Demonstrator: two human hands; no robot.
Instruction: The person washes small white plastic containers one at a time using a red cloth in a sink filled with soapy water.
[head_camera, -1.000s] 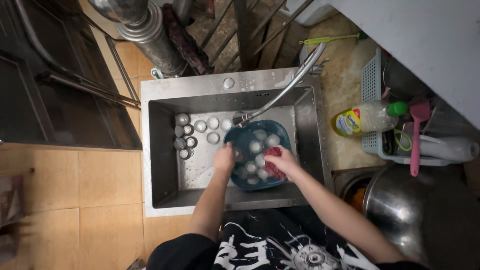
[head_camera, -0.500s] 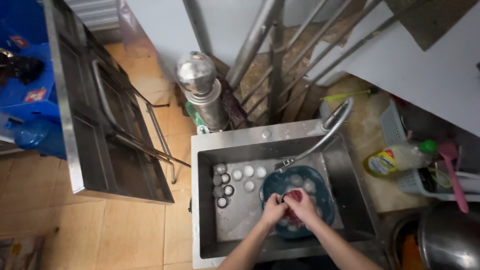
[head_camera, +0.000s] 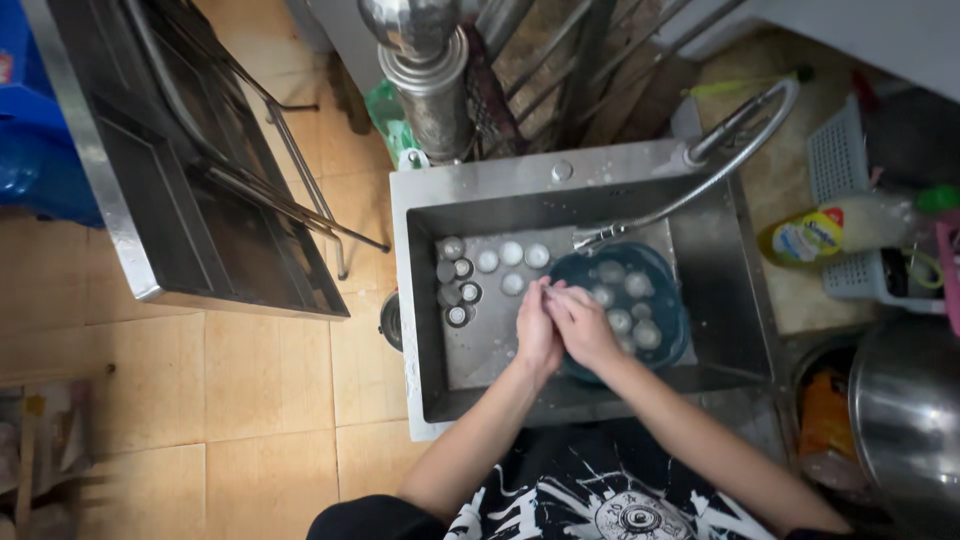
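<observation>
Stainless steel frames the scene: a square sink set against a tiled floor, with one curved spring-neck tap reaching from its far right corner toward the middle. In the right half of the sink sits a single round teal basin, holding about six small pale round lids in soapy water. To its left, on the sink's wet floor, lie roughly ten more of the same small round pieces, some pale side up, some showing dark hollow undersides, in two loose rows.

Over the basin's left edge, a person's two bare hands meet. The left hand and right hand are pressed together, fingers curled inward and touching at the tips; whatever they hold between them is hidden, so what is pinched cannot be told.

On the counter to the right lies one yellow-labelled bottle of dish liquid with a green cap, resting against a pale plastic basket. A large steel bowl stands nearer, at the right edge.
</observation>
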